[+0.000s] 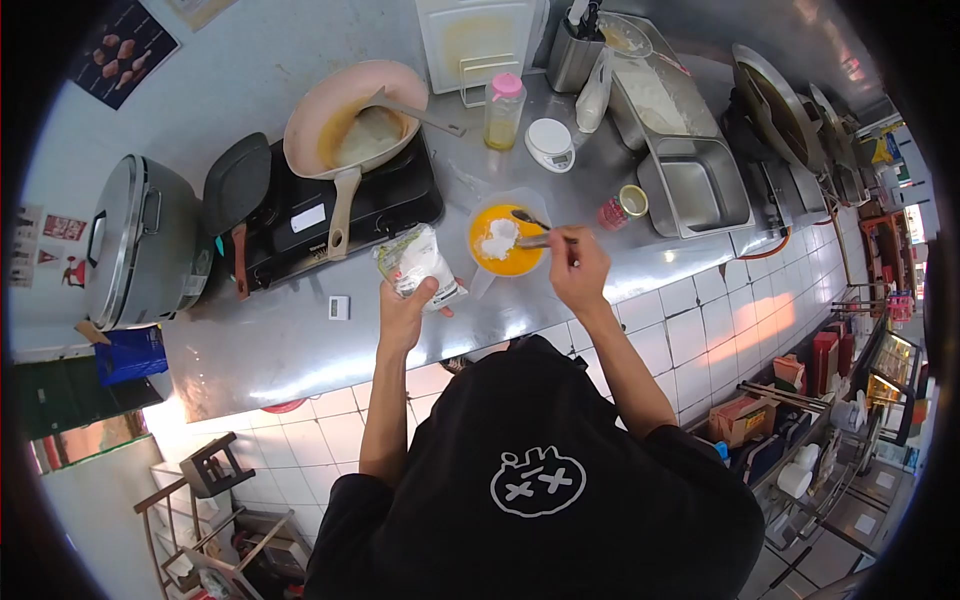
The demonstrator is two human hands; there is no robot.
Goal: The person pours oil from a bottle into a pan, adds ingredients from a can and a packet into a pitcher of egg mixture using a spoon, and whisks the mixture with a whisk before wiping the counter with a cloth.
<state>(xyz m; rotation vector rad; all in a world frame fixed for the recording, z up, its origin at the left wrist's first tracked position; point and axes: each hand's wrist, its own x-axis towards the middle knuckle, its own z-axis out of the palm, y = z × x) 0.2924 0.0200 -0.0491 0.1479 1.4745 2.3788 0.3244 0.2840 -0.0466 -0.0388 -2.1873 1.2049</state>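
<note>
My left hand (404, 312) is closed around an opened plastic bag of white powder (412, 262), just left of the jug. A clear plastic jug (482, 284) stands on the steel counter and holds orange-yellow liquid, which looks like beaten egg (487, 262). A heap of white powder (498, 237) sits on the liquid. My right hand (581, 268), closed, grips a spoon (537, 241) by its handle at the jug's right side; its bowl is hard to make out. Another dark utensil (528, 215) leans over the jug's rim.
Behind stand a pink pan (300, 135) with a spatula (425, 117) on the stove (400, 190), a pink-capped bottle (503, 112) and a white scale (550, 146). To the right are a jar (624, 207) and steel trays (700, 185). A small timer (339, 307) lies left.
</note>
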